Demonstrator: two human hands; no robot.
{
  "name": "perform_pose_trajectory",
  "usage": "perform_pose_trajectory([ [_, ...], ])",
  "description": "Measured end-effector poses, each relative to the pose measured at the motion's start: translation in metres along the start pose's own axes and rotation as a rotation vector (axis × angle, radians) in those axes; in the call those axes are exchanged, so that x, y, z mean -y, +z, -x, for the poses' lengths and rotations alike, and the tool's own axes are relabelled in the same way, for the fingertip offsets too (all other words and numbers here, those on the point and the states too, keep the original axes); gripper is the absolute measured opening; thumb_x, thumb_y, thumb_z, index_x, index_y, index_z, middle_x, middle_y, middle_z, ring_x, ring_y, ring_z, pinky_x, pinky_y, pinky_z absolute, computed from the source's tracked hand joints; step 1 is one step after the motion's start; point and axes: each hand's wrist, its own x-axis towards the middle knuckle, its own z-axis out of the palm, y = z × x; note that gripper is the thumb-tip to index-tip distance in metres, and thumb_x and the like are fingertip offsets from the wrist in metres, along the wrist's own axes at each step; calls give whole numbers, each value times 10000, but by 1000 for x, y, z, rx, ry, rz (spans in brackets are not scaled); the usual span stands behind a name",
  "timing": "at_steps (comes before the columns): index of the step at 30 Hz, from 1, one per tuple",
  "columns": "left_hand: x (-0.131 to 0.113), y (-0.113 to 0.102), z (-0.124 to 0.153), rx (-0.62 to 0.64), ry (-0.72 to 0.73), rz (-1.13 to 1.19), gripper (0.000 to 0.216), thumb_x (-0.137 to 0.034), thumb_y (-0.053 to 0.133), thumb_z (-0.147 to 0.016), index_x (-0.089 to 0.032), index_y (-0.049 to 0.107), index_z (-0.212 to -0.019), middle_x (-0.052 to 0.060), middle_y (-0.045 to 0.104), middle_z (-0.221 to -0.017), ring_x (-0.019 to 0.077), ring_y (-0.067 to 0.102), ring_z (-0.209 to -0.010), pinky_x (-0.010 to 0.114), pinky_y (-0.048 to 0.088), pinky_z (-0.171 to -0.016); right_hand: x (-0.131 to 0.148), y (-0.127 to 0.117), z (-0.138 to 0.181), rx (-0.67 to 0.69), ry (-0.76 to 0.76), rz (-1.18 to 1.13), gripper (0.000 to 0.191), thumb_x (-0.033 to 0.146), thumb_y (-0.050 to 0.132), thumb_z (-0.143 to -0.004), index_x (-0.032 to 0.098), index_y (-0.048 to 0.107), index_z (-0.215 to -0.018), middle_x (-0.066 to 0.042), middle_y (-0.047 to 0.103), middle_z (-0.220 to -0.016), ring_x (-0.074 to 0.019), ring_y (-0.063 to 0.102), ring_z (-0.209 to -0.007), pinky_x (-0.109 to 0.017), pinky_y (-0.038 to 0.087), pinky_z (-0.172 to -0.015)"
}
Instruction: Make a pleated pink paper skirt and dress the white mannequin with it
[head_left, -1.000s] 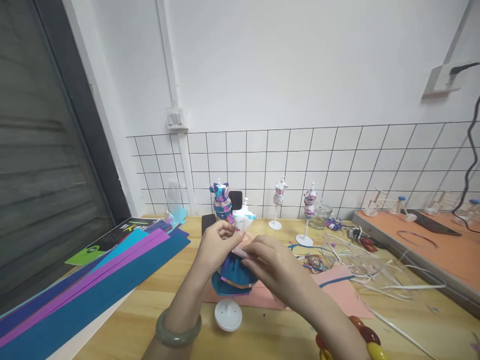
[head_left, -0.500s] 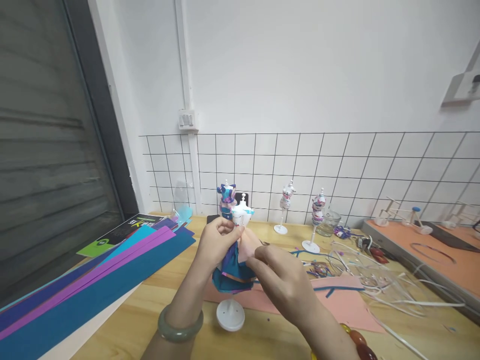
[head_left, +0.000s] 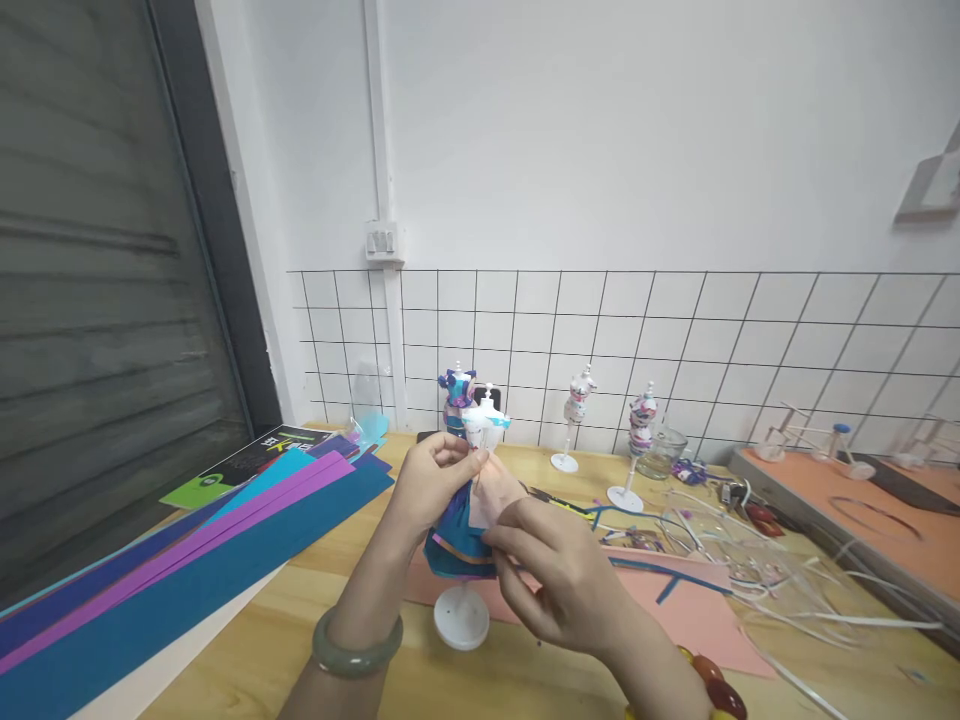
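Spreading below, the bench (head_left: 247,650) underlies a white mannequin (head_left: 482,430) wearing a blue skirt (head_left: 454,528); the left hand (head_left: 421,490) pinches a peach panel (head_left: 495,488) at the waist, the right hand (head_left: 561,562) touches its lower edge, grip unclear.

This is looking like a small craft workshop — a pale wooden table (head_left: 300,610) is carrying long flat teal and purple sheets (head_left: 225,575) and tangled white strips (head_left: 870,622). Little white dress forms (head_left: 484,428) are showing too — one is wearing a layered teal skirt (head_left: 459,530).
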Motion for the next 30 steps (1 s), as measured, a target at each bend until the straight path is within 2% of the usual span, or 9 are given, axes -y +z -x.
perform_pose_trajectory([
  [2, -2, 0, 1, 38, -2, -19, 271, -356, 738, -662, -146, 600, -764, 12, 649, -701, 137, 598, -675, 232, 436, -620, -1, -6, 0, -99, 104, -126, 130, 119, 457, -854, 155, 582, -859, -53, 563, -734, -156, 496, -651, -282, 368, -571],
  [5, -4, 2, 4, 122, -11, -72, 264, -339, 737, -671, -145, 615, -801, 23, 663, -753, 146, 612, -727, 233, 446, -649, -8, -16, 0, -240, 390, -238, 171, 197, 453, -902, 175, 554, -765, -35, 559, -719, -158, 518, -687, -290, 393, -626],
  [7, -4, 3, 5, 200, -16, -87, 253, -329, 721, -693, -145, 623, -835, 36, 673, -806, 156, 620, -777, 243, 455, -687, -16, -20, 0, -213, 593, -319, 182, 279, 479, -908, 180, 571, -787, -40, 592, -781, -175, 545, -769, -305, 410, -699],
  [10, -1, 5, 5, 289, -9, -107, 245, -318, 710, -708, -143, 629, -859, 48, 676, -849, 170, 623, -821, 263, 462, -725, -26, -23, 1, -25, 767, -542, 220, 378, 495, -900, 182, 595, -899, -51, 618, -910, -195, 556, -886, -319, 413, -785],
  [13, 2, 6, 5, 333, 5, -134, 234, -320, 693, -727, -141, 630, -862, 56, 673, -863, 181, 623, -832, 276, 466, -729, -31, -24, 3, 130, 803, -741, 283, 434, 495, -891, 165, 573, -855, -26, 569, -826, -163, 527, -790, -279, 405, -705],
  [15, 3, 7, 5, 369, 6, -131, 226, -320, 679, -742, -141, 626, -869, 65, 674, -880, 192, 623, -856, 289, 468, -745, -31, -24, 4, 165, 825, -805, 316, 461, 519, -870, 156, 535, -789, 3, 500, -742, -128, 469, -695, -247, 367, -627],
  [20, 4, 9, 6, 397, 3, -106, 223, -317, 667, -754, -141, 620, -883, 75, 682, -892, 202, 626, -873, 295, 468, -754, -33, -24, 5, 210, 885, -881, 401, 525, 555, -822, 152, 473, -703, 38, 388, -638, -87, 341, -572, -217, 240, -507],
  [30, 3, 11, 7, 411, 4, -138, 239, -322, 641, -780, -149, 621, -944, 91, 696, -963, 218, 626, -931, 307, 472, -789, -31, -23, 4, 167, 914, -823, 429, 550, 577, -793, 166, 444, -653, 46, 368, -583, -82, 321, -528, -219, 228, -479],
])
